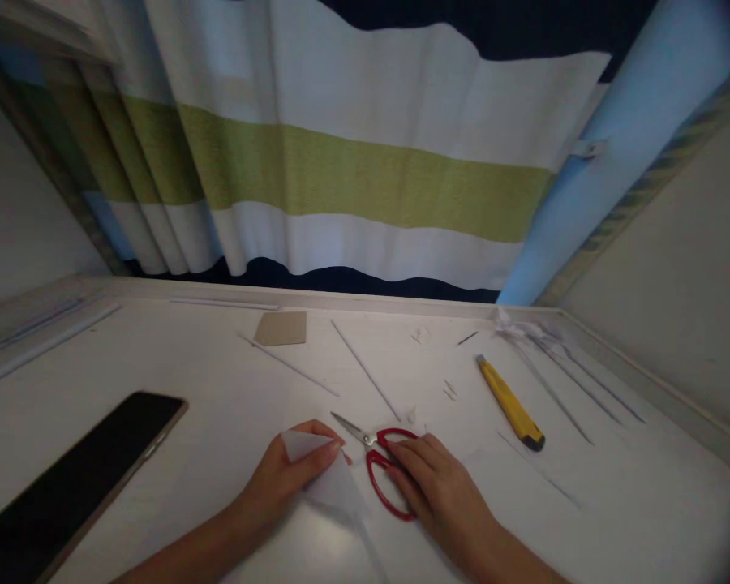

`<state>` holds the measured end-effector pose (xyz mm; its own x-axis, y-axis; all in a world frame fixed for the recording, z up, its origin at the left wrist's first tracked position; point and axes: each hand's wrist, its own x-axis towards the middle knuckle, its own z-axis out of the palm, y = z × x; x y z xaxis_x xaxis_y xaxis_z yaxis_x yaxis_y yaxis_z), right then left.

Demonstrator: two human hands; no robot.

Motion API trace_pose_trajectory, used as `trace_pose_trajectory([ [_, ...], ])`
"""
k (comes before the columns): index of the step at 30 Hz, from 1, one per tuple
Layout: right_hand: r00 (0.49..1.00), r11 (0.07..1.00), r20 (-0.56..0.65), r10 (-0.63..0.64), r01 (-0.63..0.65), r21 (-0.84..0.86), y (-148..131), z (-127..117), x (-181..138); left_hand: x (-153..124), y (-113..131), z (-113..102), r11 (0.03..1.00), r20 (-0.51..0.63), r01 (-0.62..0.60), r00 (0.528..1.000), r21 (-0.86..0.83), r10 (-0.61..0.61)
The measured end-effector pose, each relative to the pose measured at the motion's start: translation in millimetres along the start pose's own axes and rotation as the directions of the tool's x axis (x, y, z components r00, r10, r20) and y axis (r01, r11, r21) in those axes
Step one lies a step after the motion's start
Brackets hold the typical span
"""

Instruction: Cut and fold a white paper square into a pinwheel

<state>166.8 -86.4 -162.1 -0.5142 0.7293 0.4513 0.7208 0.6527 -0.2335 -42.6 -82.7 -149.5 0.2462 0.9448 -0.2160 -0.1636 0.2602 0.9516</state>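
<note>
From where I stand, handling the scissors (392,510) well beside the white paper (334,489) seems mostly a matter of keeping the left fingertips clear of the blades. The visible blade points away to the far left, its tip just beyond the left hand (285,474), so I would keep that hand low and near. A firm pinch close to the paper's edge should stop the thin sheet from buckling, and fingers seated well in the red loops should give steadier control.

The left hand is closed in a pinch, thumb over the paper, with the sheet hanging towards the near side. It sits at the near middle of the white table (219,454). The right hand (443,485) is half curled, its fingers touching the red handles just to the right of the paper. The loops stand apart; I cannot tell whether the fingers pass through them or truly grip.

Farther right lies a yellow utility knife (508,399), well apart from both hands. A dark phone (91,478) lies on the near left.
</note>
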Motion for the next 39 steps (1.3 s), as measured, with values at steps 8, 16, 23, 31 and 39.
trace_pose_trajectory([
  [8, 0.998, 0.999, -0.02, -0.052, 0.052, 0.001, 11, 4, -4, -2, 0, 1, 0.989, -0.079, -0.042, 0.996, -0.144, 0.03],
  [16, 0.946, 0.964, -0.19, -0.262, 0.247, -0.096, -10, -10, 5, -4, 1, -1, 0.976, -0.116, -0.059, 0.993, -0.21, 0.035],
  [23, 0.819, 0.771, -0.035, -0.573, 0.525, -0.361, -25, -9, 16, -4, -1, -3, 0.973, -0.096, -0.074, 0.994, -0.219, 0.054],
  [31, 0.819, 0.753, 0.0, -0.574, 0.527, -0.395, -19, -10, 10, 1, -5, -3, 0.969, -0.083, -0.018, 0.997, -0.248, -0.003],
  [39, 0.818, 0.747, 0.013, -0.574, 0.531, -0.401, -14, -11, 5, 1, -6, -3, 0.979, -0.065, 0.013, 0.998, -0.205, -0.027],
])
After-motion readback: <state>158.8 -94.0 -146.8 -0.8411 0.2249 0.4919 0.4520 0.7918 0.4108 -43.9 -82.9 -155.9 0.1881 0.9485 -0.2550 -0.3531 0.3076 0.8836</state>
